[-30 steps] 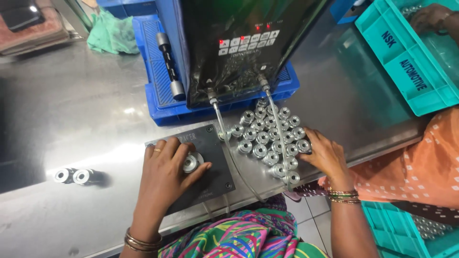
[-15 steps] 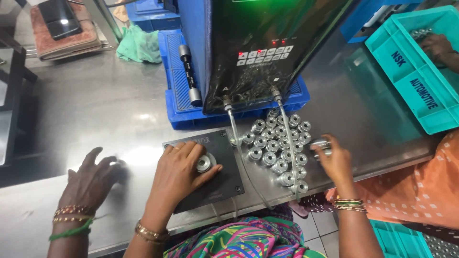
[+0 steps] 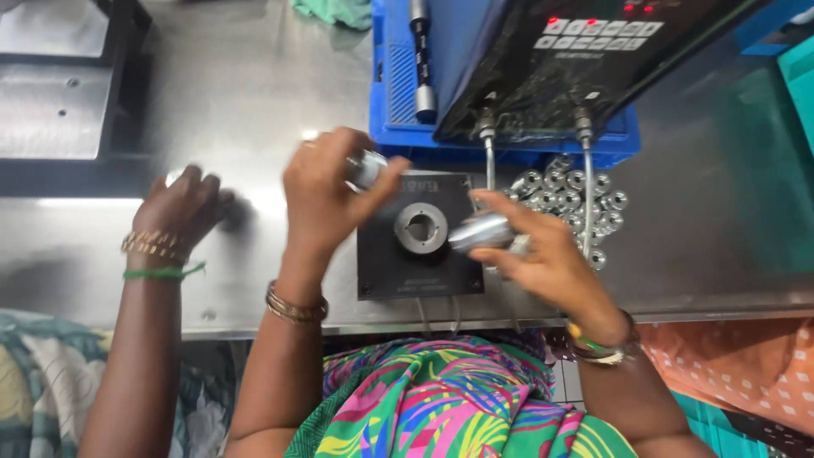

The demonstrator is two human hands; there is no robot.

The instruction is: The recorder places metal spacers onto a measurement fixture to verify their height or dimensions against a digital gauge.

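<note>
Here, in the head view, a small silver bearing (image 3: 366,167) is held between the thumb and fingers of the left hand (image 3: 326,197), lifted clear of the black fixture plate (image 3: 420,237); half a second ago that hand lay pressed on the plate over its round steel seat (image 3: 420,227), which now shows bare with its centre hole open. A second silver bearing (image 3: 479,231) is gripped in the fingers of the right hand (image 3: 543,254), just beside the seat on its right edge; a moment earlier that hand was out at the loose pile of bearings (image 3: 572,199), so a fresh piece has been taken from there. Judged from this, one piece has come off the seat and another is being brought to it. A co-worker's hand (image 3: 182,208), with bangles and a green thread at the wrist, is laid flat on the steel counter (image 3: 254,76) to the left, well apart from the plate; whether anything lies under it cannot be told

As for containers, a blue plastic tray (image 3: 398,102) is seen behind the plate, with a black control unit (image 3: 585,51) standing in it and a steel cylinder (image 3: 421,59) lying along its left side. The pile of bearings rests straight on the counter, in no container, between the tray and the right hand
</note>
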